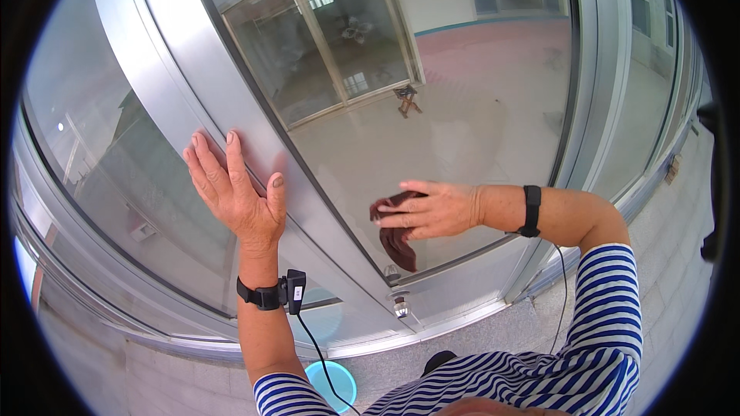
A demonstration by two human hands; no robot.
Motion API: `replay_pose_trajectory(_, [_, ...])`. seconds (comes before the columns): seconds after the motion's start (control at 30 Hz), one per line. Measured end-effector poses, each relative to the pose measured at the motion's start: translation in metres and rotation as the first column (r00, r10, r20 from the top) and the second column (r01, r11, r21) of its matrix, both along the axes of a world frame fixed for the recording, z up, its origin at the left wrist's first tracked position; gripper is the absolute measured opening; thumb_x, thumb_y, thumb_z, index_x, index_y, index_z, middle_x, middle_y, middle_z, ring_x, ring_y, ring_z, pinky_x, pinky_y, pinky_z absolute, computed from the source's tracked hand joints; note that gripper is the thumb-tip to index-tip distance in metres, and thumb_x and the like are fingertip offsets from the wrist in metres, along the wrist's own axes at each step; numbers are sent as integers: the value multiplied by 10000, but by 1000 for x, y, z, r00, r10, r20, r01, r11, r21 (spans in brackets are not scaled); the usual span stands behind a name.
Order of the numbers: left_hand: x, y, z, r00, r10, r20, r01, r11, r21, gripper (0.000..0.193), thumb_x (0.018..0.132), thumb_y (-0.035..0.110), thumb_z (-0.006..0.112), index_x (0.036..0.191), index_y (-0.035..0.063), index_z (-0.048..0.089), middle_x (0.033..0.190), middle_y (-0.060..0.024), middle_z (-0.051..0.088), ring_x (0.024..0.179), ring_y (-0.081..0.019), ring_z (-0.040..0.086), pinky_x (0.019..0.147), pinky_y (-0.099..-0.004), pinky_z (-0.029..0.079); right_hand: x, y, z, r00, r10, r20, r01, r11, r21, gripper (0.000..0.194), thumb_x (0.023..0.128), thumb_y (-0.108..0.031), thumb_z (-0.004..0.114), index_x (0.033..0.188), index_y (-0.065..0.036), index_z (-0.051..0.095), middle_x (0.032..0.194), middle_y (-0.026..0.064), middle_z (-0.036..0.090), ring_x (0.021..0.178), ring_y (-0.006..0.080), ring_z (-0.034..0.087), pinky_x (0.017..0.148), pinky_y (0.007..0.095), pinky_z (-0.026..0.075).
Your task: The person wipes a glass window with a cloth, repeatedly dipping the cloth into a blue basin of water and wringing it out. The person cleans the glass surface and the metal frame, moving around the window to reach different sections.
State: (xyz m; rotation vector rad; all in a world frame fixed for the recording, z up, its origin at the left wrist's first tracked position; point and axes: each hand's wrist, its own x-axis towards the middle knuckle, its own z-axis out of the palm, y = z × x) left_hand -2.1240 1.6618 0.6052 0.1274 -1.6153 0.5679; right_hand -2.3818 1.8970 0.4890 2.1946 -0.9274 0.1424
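My left hand (238,199) lies against the silvery metal door frame (173,23), fingers spread and nothing held. To its right, my right hand (445,211) presses a dark maroon cloth (399,248) on the lower left part of the glass door pane (485,133). Part of the cloth is hidden under the fingers, and its loose end hangs below them. A round door knob (400,307) sits on the frame beneath the cloth.
A light blue plastic basin (345,384) stands on the paving near the door sill. From the wrist device (296,292) on my left arm hangs a black cable (314,340). Behind the glass a small folding stool (408,101) stands on the floor. More glazed panels (644,92) continue to the right.
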Motion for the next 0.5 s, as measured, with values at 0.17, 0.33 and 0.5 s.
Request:
replay_pose_trajectory(0.17, [4, 5, 6, 1000, 9, -3, -9, 1000, -27, 690, 1105, 580, 527, 1522, 45, 651, 1701, -295, 435, 1589, -526, 362, 1270, -615, 335, -32, 15, 189, 983, -180, 25, 163, 815, -556, 266, 801, -211, 820, 1063, -248, 789, 1493, 34, 679, 1447, 269, 588, 1275, 605, 355])
replay_pose_trajectory(0.33, [2, 6, 5, 999, -38, 6, 38, 999, -22, 657, 1107, 538, 531, 1512, 34, 654, 1693, -304, 437, 1589, -534, 361, 1272, -620, 332, -56, 75, 345, 879, -439, 188, 355, 336, -873, 313, 975, -177, 579, 1214, -10, 692, 1232, 210, 651, 1141, 406, 597, 1004, 536, 478])
replay_pose_trajectory(0.5, [-1, 10, 7, 999, -31, 23, 32, 997, -65, 639, 1124, 498, 516, 1548, 29, 607, 1706, -290, 420, 1591, -530, 354, 1295, -622, 298, -69, 52, 272, 946, -109, 304, 314, 529, -788, 452, 973, -195, 641, 1401, -61, 702, 1453, 255, 637, 1216, 452, 625, 1111, 576, 459])
